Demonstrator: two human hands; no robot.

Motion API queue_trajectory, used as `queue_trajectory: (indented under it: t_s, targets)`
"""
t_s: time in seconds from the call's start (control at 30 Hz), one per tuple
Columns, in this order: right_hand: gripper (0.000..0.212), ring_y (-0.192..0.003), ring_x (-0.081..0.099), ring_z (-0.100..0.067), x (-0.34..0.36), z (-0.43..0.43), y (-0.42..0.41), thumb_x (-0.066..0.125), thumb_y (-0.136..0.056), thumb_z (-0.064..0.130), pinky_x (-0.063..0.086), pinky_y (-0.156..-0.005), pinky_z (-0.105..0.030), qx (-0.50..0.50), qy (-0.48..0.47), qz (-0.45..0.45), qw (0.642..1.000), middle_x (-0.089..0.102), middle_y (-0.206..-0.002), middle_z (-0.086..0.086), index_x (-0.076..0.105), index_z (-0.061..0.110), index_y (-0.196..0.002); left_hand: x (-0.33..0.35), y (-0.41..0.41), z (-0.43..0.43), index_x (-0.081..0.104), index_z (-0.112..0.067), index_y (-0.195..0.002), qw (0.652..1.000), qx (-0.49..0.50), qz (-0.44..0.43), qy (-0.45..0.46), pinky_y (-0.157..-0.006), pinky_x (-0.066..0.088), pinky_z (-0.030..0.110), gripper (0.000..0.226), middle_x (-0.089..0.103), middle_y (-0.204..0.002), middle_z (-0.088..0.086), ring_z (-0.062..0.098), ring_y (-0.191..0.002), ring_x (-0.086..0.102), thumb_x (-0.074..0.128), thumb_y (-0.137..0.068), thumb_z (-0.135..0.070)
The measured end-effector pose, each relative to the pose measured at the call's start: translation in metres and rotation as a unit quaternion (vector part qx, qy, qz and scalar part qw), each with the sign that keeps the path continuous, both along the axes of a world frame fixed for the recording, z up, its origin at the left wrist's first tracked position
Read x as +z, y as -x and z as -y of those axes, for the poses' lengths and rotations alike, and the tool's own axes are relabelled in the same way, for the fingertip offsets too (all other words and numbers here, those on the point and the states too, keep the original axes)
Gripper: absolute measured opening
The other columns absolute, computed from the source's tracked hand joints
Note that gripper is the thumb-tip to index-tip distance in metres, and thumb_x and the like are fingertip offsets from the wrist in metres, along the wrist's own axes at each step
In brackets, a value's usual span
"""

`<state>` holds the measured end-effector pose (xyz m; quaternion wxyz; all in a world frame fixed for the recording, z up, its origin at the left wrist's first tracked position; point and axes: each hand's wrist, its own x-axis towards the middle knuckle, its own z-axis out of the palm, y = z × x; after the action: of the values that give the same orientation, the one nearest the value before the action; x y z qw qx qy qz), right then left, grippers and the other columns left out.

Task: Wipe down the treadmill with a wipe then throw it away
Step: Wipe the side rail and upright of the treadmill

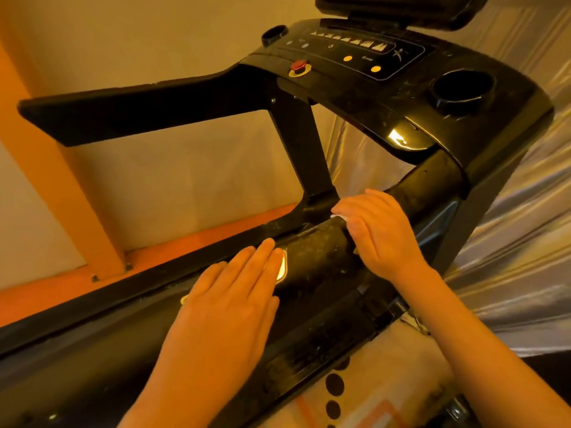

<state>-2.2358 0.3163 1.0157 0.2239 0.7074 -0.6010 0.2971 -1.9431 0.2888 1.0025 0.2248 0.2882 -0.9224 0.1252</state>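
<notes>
Peeking out white from under the fingertips of the right hand point(380, 233), the wipe point(339, 217) lies pressed against the top of the near handrail point(315, 257) of the treadmill point(386, 100); only a small edge of it shows, the rest is covered. That hand reaches in from the lower right with the forearm slanting up. Its palm faces down and its fingers are laid nearly straight and close together over the rail, flattening the wipe rather than curling round it.

The left hand point(228, 291) rests flat on the same rail, lower down and just apart from the right. Its fingers are straight and together and grasp nothing. Its fingertips touch a shiny metal plate point(282, 267) set into the rail.

Beyond the hands the rail rises to the black console point(355, 54), which carries a red knob point(298, 65), two amber dots and a round cup holder point(462, 84). A second handrail point(139, 115) juts out to the left. An orange beam point(61, 193) runs along the pale wall behind it, and glossy sheeting point(509, 257) hangs on the right. A pale cloth with dark dots point(370, 381) lies below the near rail.
</notes>
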Motion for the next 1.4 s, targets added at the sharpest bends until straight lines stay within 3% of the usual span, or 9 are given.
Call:
queue_trajectory:
  t_s: [0.1,0.23,0.37,0.6,0.73,0.93,1.1,1.23,1.4]
  targets:
    - [0.043,-0.112,0.063,-0.017,-0.015,0.002,-0.025,0.031,-0.108,0.026,0.035,-0.114,-0.040,-0.028,0.057,0.047,0.997,0.072,-0.113,-0.003,0.072,0.012,-0.112,-0.006,-0.012,-0.007,0.056,-0.008,-0.142,1.000,0.016,0.002,0.012,-0.108,0.041,0.044,0.062,0.054,-0.147,0.015,0.033,-0.128,0.060,0.038,-0.092,-0.038]
    - [0.046,-0.113,0.062,-0.018,-0.008,-0.003,-0.018,0.029,-0.109,0.030,0.032,-0.114,-0.034,-0.004,0.006,0.019,1.000,0.071,-0.115,-0.004,0.071,0.013,-0.116,-0.011,-0.017,-0.009,0.049,-0.008,-0.147,1.000,0.011,0.016,0.011,-0.109,0.027,0.046,0.063,0.046,-0.153,0.016,0.035,-0.134,0.052,0.039,-0.091,-0.035]
    - [0.039,-0.105,0.064,-0.019,-0.003,0.004,-0.009,0.032,-0.107,0.023,0.036,-0.113,-0.043,-0.040,0.015,0.030,0.999,0.071,-0.105,-0.001,0.070,0.017,-0.107,-0.010,-0.017,-0.009,0.043,-0.010,-0.149,1.000,0.015,0.017,0.008,-0.109,0.027,0.047,0.063,0.042,-0.154,0.015,0.035,-0.136,0.051,0.039,-0.091,-0.036]
    - [0.045,-0.119,0.059,-0.016,-0.010,-0.001,-0.018,0.029,-0.109,0.029,0.028,-0.119,-0.030,0.012,0.007,0.014,1.000,0.070,-0.121,-0.006,0.069,0.012,-0.121,-0.010,-0.015,-0.012,0.038,-0.010,-0.151,0.999,0.029,0.029,-0.008,-0.110,0.027,0.048,0.063,0.044,-0.155,0.016,0.036,-0.137,0.050,0.037,-0.093,-0.036]
    - [0.052,-0.129,0.057,-0.019,-0.022,-0.001,-0.026,0.024,-0.111,0.033,0.033,-0.119,-0.039,-0.009,0.060,0.039,0.997,0.067,-0.130,-0.007,0.068,0.009,-0.126,-0.010,-0.014,-0.012,0.040,-0.010,-0.152,0.998,0.036,0.038,-0.016,-0.111,0.027,0.048,0.064,0.043,-0.156,0.015,0.036,-0.139,0.049,0.036,-0.094,-0.037]
    - [0.053,-0.128,0.056,-0.018,-0.021,-0.005,-0.029,0.023,-0.111,0.034,0.028,-0.121,-0.034,0.004,0.037,0.023,0.999,0.068,-0.129,-0.006,0.068,0.010,-0.126,-0.011,-0.014,-0.013,0.044,-0.009,-0.150,0.998,0.042,0.047,-0.020,-0.111,0.026,0.047,0.063,0.044,-0.155,0.016,0.036,-0.138,0.050,0.035,-0.094,-0.037]
    - [0.045,-0.128,0.058,-0.021,-0.037,0.002,-0.051,0.029,-0.110,0.026,0.032,-0.120,-0.039,-0.040,0.101,0.094,0.990,0.068,-0.128,-0.008,0.069,0.008,-0.124,-0.011,-0.014,-0.014,0.044,-0.010,-0.150,0.998,0.046,0.041,-0.019,-0.114,0.028,0.047,0.063,0.046,-0.155,0.015,0.035,-0.138,0.051,0.035,-0.094,-0.037]
    - [0.051,-0.129,0.057,-0.020,-0.029,-0.002,-0.038,0.024,-0.111,0.031,0.026,-0.122,-0.041,-0.017,0.078,0.046,0.996,0.069,-0.127,-0.006,0.070,0.010,-0.123,-0.012,-0.014,-0.013,0.038,-0.011,-0.150,0.998,0.043,0.037,-0.010,-0.111,0.032,0.048,0.061,0.046,-0.154,0.015,0.034,-0.137,0.051,0.035,-0.095,-0.037]
    - [0.040,-0.131,0.056,-0.022,-0.036,0.002,-0.057,0.033,-0.108,0.021,0.025,-0.124,-0.042,-0.053,0.124,0.117,0.984,0.069,-0.126,-0.008,0.068,0.009,-0.122,-0.011,-0.014,-0.014,0.038,-0.011,-0.149,0.998,0.048,0.035,-0.005,-0.109,0.033,0.048,0.061,0.048,-0.153,0.014,0.034,-0.136,0.053,0.035,-0.095,-0.037]
